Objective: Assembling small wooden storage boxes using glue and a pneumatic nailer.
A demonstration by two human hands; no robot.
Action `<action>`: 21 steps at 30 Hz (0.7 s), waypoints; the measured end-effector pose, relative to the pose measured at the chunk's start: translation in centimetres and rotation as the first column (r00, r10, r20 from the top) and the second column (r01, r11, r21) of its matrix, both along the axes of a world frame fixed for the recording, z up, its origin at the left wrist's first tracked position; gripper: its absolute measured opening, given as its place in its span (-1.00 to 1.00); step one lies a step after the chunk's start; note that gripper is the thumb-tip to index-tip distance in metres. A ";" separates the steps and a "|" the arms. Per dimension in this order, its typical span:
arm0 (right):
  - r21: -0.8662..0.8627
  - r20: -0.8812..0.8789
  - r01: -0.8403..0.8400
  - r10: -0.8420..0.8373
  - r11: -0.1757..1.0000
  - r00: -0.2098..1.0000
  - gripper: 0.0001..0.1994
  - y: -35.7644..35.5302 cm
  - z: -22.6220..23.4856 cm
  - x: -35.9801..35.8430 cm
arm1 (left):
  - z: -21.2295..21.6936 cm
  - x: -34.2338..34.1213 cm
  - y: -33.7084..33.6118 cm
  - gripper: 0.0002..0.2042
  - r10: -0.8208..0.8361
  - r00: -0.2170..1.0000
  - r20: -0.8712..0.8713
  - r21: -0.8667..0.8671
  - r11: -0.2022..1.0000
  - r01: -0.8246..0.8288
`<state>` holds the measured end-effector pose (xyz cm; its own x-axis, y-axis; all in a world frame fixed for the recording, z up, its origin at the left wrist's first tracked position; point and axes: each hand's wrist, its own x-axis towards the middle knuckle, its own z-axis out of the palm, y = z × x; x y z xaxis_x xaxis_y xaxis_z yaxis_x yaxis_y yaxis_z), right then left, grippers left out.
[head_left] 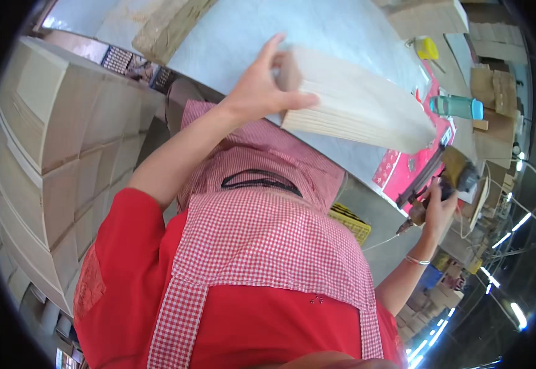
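My left hand (260,86) grips the left end of a long pale wooden piece (354,92), thumb on its near side and fingers at its far corner. The piece lies on the grey-blue worktable (317,31); fine lines run along its near side. I cannot tell whether it is a box or a stack of boards. Off the piece's right end, my right hand (440,203) is wrapped round the handle of an air nail gun (449,175) with a long dark magazine. A thin hose (382,242) trails from its base.
A teal bottle (456,107) and a yellow container (426,48) stand at the right, near pink patterned paper (394,169). A rough wooden block (172,27) lies on the far left of the table. Stacked pale panels (65,135) rise on my left. A yellow crate (350,222) sits below the table.
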<state>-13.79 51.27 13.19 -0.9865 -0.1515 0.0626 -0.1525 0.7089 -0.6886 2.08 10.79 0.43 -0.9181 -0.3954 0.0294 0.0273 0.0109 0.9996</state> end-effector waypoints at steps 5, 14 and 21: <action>0.485 -0.462 0.044 0.213 0.874 0.861 -0.49 7.9 -9.0 -3.4 | 3.6 5.1 -0.3 0.01 -0.053 0.968 0.245 0.650 0.750 -0.123; 0.621 -0.184 0.167 -0.064 0.766 0.981 -0.28 11.1 -15.7 -4.5 | 0.2 8.6 0.5 -0.47 -0.288 0.715 0.637 0.576 0.794 -0.194; 0.144 -0.306 -0.002 0.046 0.990 0.951 -0.52 2.0 -15.2 -2.7 | 0.0 4.9 -0.9 -0.63 0.201 0.896 0.396 0.018 0.974 -0.226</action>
